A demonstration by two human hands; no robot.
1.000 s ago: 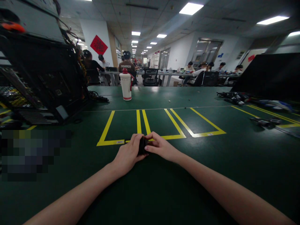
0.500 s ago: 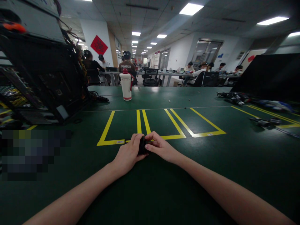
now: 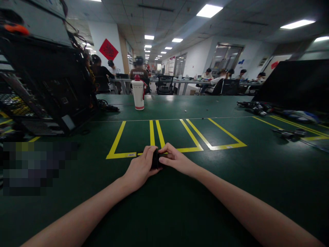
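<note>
A small black block-like object (image 3: pixel 155 160) is between my two hands, low over the green tabletop (image 3: pixel 164 206); its exact kind cannot be made out. My left hand (image 3: pixel 140 168) is closed around its left side, fingers over the top and thumb below. On the other side, my right hand (image 3: pixel 176 160) has thumb and forefinger at the object's right face, with the other fingers curled. The hands hide much of the object. Just beyond them runs yellow tape (image 3: pixel 190 150) that marks out rectangles on the table.
An opened black computer case (image 3: pixel 51 92) with loose wires stands at the left. A white bottle with a red lid (image 3: pixel 138 94) is behind the taped rectangles. Cables and connectors (image 3: pixel 290 134) lie at the right, near a large black panel (image 3: pixel 295 82). Several people sit at far desks.
Both hands keep nearly the same place and grip on the black object. The view has shifted very slightly.
</note>
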